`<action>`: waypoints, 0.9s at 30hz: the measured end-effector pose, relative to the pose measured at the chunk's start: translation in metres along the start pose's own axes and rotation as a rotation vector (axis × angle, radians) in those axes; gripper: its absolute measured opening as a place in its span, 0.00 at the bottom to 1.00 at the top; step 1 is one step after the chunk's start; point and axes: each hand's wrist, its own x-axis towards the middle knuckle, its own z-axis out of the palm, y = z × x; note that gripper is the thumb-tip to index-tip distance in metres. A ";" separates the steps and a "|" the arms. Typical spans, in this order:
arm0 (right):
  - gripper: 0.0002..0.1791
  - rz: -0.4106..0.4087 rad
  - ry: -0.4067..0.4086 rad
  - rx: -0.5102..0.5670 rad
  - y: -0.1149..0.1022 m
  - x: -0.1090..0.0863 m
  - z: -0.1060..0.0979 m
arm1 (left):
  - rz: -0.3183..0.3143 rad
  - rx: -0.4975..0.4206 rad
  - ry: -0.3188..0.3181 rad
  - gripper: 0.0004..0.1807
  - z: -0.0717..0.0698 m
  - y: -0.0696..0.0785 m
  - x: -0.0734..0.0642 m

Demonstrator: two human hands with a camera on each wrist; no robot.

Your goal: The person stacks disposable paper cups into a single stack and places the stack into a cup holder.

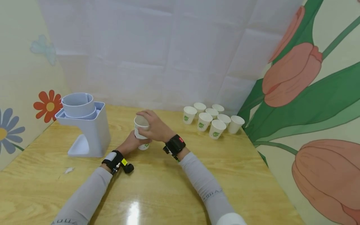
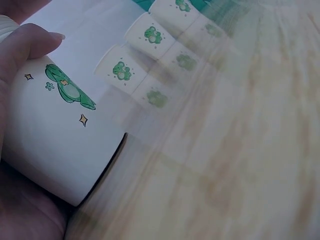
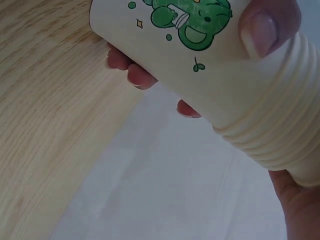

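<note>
Near the middle of the table, both hands hold a stack of white paper cups (image 1: 141, 121) with green cartoon prints. My left hand (image 1: 132, 143) grips the lower part, its thumb across the printed wall of a cup (image 2: 60, 140) in the left wrist view. Higher up, my right hand (image 1: 157, 126) wraps round the top of the stack, close to the rim. Several nested rims show on the stacked cups (image 3: 175, 75) in the right wrist view. Part of the stack is hidden behind the fingers.
Several white paper cups (image 1: 204, 121) stand upright in a group at the back right. A pale blue plastic stand (image 1: 99, 134) with a round holder (image 1: 81, 109) on top is at the left. A small white scrap (image 1: 68, 170) lies before it. A white sheet (image 1: 157, 56) hangs behind.
</note>
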 end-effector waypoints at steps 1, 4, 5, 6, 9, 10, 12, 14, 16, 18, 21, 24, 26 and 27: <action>0.30 -0.001 -0.005 -0.005 0.000 0.000 0.000 | 0.002 0.003 0.000 0.33 0.000 0.000 0.001; 0.29 0.004 -0.020 -0.009 0.000 0.000 0.001 | 0.006 0.011 0.000 0.32 0.000 -0.002 0.002; 0.29 0.004 -0.021 -0.008 0.000 0.000 0.001 | 0.006 0.011 0.000 0.32 0.000 -0.002 0.002; 0.28 -0.001 -0.019 -0.005 0.001 0.000 0.001 | 0.004 0.010 -0.003 0.31 0.000 -0.002 0.002; 0.27 -0.008 -0.015 -0.001 0.001 0.001 0.002 | 0.003 0.011 -0.007 0.32 0.000 -0.002 0.002; 0.26 -0.009 -0.016 -0.006 0.001 0.001 0.002 | 0.004 0.013 -0.006 0.32 0.000 -0.003 0.003; 0.26 -0.004 -0.025 -0.015 0.001 0.002 0.002 | 0.004 0.014 -0.005 0.33 -0.001 -0.002 0.003; 0.25 0.012 -0.044 -0.027 0.001 0.002 0.003 | 0.005 0.015 -0.005 0.34 -0.001 -0.002 0.003; 0.24 0.026 -0.067 -0.037 0.000 0.002 0.003 | -0.005 0.008 -0.004 0.35 -0.001 -0.002 0.003; 0.24 0.034 -0.083 -0.037 0.000 0.002 0.003 | -0.011 0.002 -0.007 0.36 -0.001 -0.001 0.003; 0.24 0.046 -0.097 -0.032 0.001 0.002 0.003 | -0.014 0.012 -0.004 0.37 -0.001 -0.001 0.005; 0.25 0.052 -0.102 -0.020 0.002 0.003 0.004 | -0.006 0.032 -0.001 0.38 -0.001 0.001 0.004; 0.25 0.058 -0.105 -0.003 0.003 0.003 0.004 | -0.006 0.044 0.003 0.38 -0.001 0.002 0.005; 0.26 0.061 -0.105 0.011 0.003 0.004 0.003 | -0.008 0.049 0.003 0.38 -0.001 0.002 0.005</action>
